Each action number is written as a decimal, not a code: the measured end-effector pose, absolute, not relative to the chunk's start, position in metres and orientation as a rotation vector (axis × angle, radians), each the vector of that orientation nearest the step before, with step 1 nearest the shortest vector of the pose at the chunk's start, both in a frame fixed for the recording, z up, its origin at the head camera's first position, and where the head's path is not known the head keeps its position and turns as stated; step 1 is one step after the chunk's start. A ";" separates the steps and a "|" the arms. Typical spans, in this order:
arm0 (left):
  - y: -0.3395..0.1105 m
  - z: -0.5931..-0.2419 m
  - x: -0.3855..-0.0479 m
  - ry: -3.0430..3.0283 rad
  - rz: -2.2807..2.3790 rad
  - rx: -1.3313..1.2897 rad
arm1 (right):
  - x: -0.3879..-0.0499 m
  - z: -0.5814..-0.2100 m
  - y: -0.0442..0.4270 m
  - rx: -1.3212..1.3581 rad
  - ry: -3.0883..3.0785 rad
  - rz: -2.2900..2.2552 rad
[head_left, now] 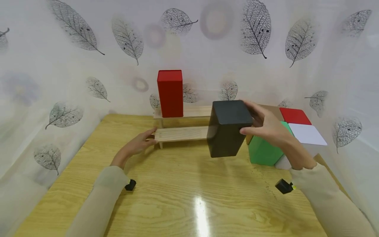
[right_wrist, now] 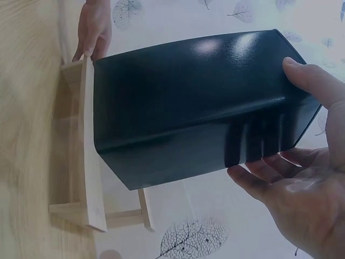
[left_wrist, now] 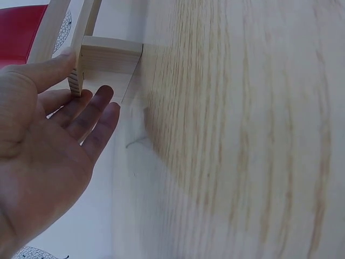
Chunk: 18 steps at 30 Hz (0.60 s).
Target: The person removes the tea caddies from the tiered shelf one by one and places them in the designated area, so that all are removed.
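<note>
- Black box (head_left: 229, 135) hangs in the right grip (head_left: 267, 128), upright, in front of the right part of the wooden rack (head_left: 180, 134); whether its base touches the lower shelf, I cannot tell
- Right grip is spread as wide as the box, thumb on one side and fingers on the opposite side, close to the upper end
- Left grip (head_left: 137, 143) is nearly closed on the left end of the lower shelf, thumb above and fingers below, which should steady the rack
- Flat faces and crisp edges suggest stiff walls that will not give under a squeeze
- One hand carries it high up, so it is probably light for its bulk, though what is inside does not show
- Shiny faces look slippery; firm, even pressure from whole finger pads seems wiser than tips on an edge
- Best hold is likely across two opposite faces near the top, leaving the base free
- Breakage seems unlikely, but corners could scuff or knock the rack
</note>
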<state>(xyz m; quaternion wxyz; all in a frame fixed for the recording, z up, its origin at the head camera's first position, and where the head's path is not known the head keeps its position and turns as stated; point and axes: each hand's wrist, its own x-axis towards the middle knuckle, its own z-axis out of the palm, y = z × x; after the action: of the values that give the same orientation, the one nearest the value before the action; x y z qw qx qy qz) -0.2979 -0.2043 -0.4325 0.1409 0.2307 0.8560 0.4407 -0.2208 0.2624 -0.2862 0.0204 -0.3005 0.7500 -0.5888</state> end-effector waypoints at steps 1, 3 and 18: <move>-0.204 -0.433 -0.298 2.472 1.271 0.665 | -0.217 -0.287 0.266 -0.924 2.336 -1.830; -0.204 -0.432 -0.297 2.473 1.270 0.662 | -0.209 -0.289 0.274 -0.907 2.334 -1.847; -0.201 -0.431 -0.296 2.472 1.294 0.686 | -0.155 -0.310 0.332 -1.002 2.399 -1.866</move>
<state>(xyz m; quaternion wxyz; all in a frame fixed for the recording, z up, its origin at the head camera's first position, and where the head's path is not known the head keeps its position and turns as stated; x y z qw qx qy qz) -0.2964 -0.2009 -0.4312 0.1339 0.2365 0.8526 0.4464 -0.1546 0.3318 -0.3101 -0.0294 -0.3130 0.7494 -0.5827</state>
